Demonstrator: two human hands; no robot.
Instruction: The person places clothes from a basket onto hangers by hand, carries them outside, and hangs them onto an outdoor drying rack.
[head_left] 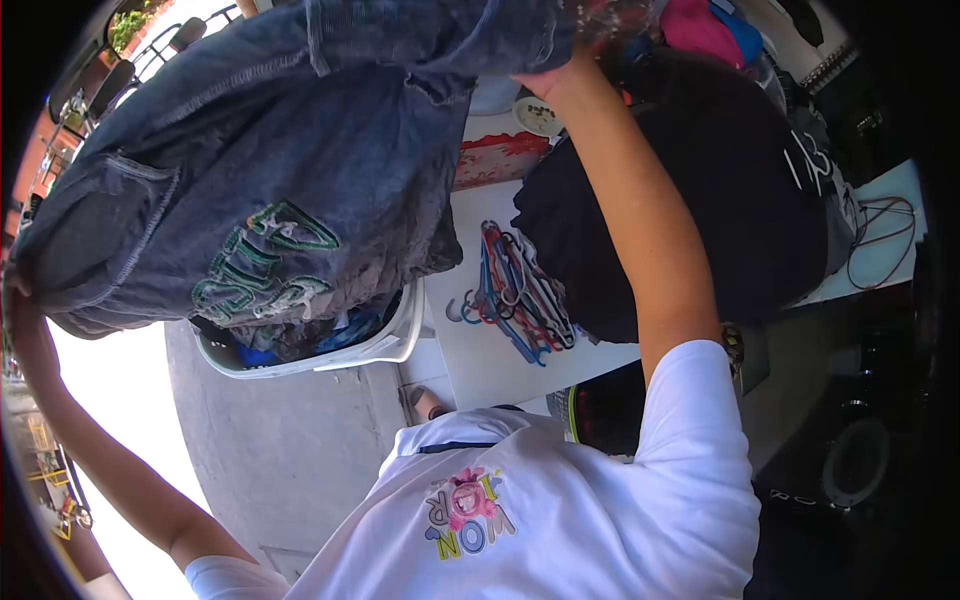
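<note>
A dark blue denim garment [330, 150] with visible seams and green-edged lettering is stretched out in front of me, between both hands. At the far left, my left hand [22, 290] is closed on one end of it. My right hand [553, 80] grips the opposite end near the top; its fingers are partly hidden by the cloth. Below the garment, a white laundry basket [405, 335] holds dark and blue clothes. Several plastic hangers [515, 295] in blue, red, white and black lie in a bunch on the white table [455, 355].
A large black cloth item [700, 190] covers the table's right part, under my right arm. Pink cloth [695, 30] lies behind it. A brown cord [885, 235] rests at the right edge. Concrete floor [280, 430] shows below the basket, and chairs [110, 85] stand upper left.
</note>
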